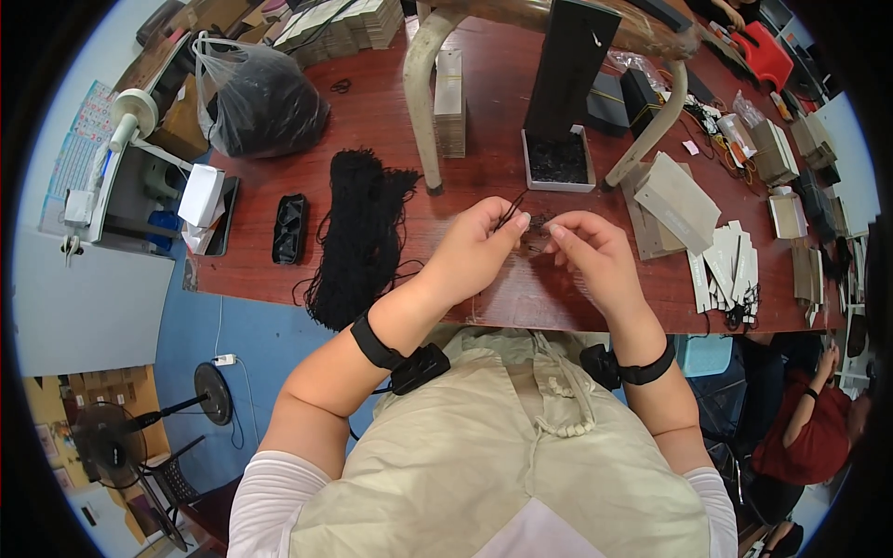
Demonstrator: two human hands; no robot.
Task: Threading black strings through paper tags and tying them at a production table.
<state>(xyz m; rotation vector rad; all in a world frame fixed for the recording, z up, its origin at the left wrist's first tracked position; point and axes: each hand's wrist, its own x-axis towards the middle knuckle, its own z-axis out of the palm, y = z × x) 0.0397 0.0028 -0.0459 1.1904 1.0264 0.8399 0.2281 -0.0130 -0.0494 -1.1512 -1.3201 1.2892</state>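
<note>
My left hand (pixel 473 249) is closed in a pinch on a thin black cord (pixel 510 214), whose doubled end sticks up past the fingertips. Close beside it, my right hand (pixel 595 253) has thumb and forefinger pressed together, and what they hold is too small to make out. Fine dark strands show between the two hands. A thick bundle of black cords (pixel 358 237) lies on the table left of my left hand. Beyond my hands stands a small white-edged box (pixel 558 160) with tiny black pieces in it.
A metal-legged stand (pixel 423 93) straddles the table ahead. To the left are a black tray (pixel 289 229) and a plastic bag of black material (pixel 260 98). White tags (pixel 726 270) and grey card stacks (pixel 674 205) lie right. A person in a red top (pixel 809 432) sits at the right.
</note>
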